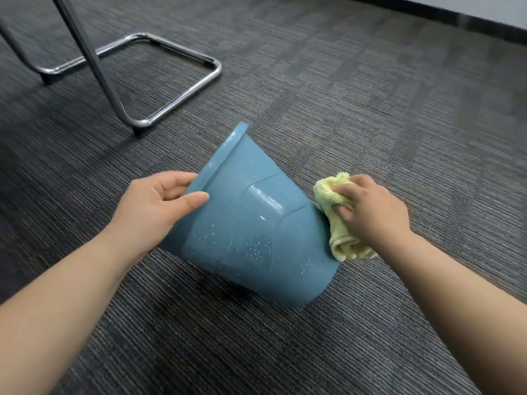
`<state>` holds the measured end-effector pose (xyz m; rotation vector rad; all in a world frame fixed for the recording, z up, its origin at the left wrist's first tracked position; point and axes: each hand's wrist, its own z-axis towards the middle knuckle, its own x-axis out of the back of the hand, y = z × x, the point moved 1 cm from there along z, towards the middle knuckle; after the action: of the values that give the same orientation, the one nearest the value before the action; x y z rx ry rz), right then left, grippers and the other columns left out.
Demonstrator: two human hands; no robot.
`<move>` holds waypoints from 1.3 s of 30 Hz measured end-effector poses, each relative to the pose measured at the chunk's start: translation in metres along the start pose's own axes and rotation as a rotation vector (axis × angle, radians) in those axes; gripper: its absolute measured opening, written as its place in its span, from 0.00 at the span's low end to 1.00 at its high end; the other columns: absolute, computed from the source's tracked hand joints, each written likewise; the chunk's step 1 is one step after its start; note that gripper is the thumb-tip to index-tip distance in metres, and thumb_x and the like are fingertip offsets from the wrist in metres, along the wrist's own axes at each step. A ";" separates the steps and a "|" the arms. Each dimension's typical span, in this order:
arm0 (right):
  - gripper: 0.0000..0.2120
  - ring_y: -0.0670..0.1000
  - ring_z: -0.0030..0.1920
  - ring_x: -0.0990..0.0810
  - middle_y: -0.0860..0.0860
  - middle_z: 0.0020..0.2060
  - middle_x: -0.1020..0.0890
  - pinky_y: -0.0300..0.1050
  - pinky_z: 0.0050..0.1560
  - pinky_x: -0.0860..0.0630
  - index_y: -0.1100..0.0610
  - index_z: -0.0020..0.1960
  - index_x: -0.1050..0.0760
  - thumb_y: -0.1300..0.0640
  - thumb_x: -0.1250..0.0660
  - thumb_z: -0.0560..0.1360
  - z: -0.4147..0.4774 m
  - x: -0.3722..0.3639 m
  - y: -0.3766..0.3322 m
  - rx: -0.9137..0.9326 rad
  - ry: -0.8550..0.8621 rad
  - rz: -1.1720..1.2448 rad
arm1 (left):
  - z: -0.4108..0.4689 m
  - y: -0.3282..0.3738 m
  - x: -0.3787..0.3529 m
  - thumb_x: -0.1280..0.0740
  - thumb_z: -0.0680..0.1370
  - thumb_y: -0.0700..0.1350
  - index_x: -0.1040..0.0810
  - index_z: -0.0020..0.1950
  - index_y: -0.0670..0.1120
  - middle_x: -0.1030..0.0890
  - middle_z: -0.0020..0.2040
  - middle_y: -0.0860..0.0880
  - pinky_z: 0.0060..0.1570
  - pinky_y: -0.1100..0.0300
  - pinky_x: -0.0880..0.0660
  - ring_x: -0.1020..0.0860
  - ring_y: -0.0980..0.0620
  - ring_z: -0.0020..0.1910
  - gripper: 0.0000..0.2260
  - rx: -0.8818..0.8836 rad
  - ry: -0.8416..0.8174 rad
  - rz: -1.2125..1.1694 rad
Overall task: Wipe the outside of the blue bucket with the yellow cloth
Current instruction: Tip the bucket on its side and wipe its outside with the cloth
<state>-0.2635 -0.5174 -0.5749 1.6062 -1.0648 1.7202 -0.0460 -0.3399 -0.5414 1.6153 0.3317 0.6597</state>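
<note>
The blue bucket (251, 223) is tipped on its side above the grey carpet, its rim pointing up and left, its base toward me at lower right. Water droplets bead on its outer wall. My left hand (154, 206) grips the rim, thumb on the outside and fingers curled over the edge. My right hand (370, 212) holds the bunched yellow cloth (339, 218) and presses it against the bucket's right side near the base. The bucket's inside is hidden from me.
A chrome chair frame (159, 78) stands on the carpet at upper left, its nearest foot just beyond the bucket's rim. A dark skirting board and pale wall (456, 12) run along the top right. Striped grey carpet (370, 95) lies all around.
</note>
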 end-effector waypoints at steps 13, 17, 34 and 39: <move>0.14 0.57 0.57 0.27 0.49 0.63 0.28 0.45 0.43 0.35 0.45 0.56 0.25 0.51 0.35 0.70 0.013 0.034 -0.044 0.122 0.265 0.278 | -0.005 0.000 0.013 0.31 0.68 0.36 0.26 0.51 0.59 0.21 0.46 0.59 0.46 0.73 0.29 0.23 0.68 0.41 0.20 -0.098 0.104 0.291; 0.16 0.56 0.58 0.27 0.47 0.63 0.28 0.45 0.44 0.34 0.44 0.57 0.26 0.51 0.34 0.69 0.009 0.036 -0.075 0.246 0.224 0.346 | -0.007 0.001 0.012 0.30 0.67 0.34 0.24 0.42 0.64 0.21 0.35 0.72 0.42 0.77 0.28 0.22 0.70 0.38 0.21 -0.085 0.023 0.214; 0.16 0.55 0.59 0.28 0.48 0.65 0.30 0.45 0.45 0.32 0.45 0.58 0.27 0.52 0.34 0.70 0.005 0.024 -0.089 0.267 0.154 0.278 | -0.007 -0.002 0.010 0.32 0.67 0.32 0.24 0.46 0.58 0.21 0.46 0.58 0.43 0.76 0.27 0.22 0.70 0.37 0.20 -0.081 0.001 0.065; 0.14 0.57 0.56 0.26 0.51 0.62 0.26 0.44 0.42 0.34 0.47 0.54 0.23 0.53 0.31 0.68 -0.007 0.023 -0.096 0.385 0.216 0.282 | -0.006 -0.001 0.010 0.31 0.66 0.32 0.23 0.44 0.57 0.19 0.37 0.65 0.39 0.77 0.27 0.22 0.70 0.36 0.19 -0.073 0.001 0.065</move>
<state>-0.1910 -0.4631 -0.5351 1.4911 -0.9275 2.3454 -0.0414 -0.3296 -0.5397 1.5611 0.2540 0.7143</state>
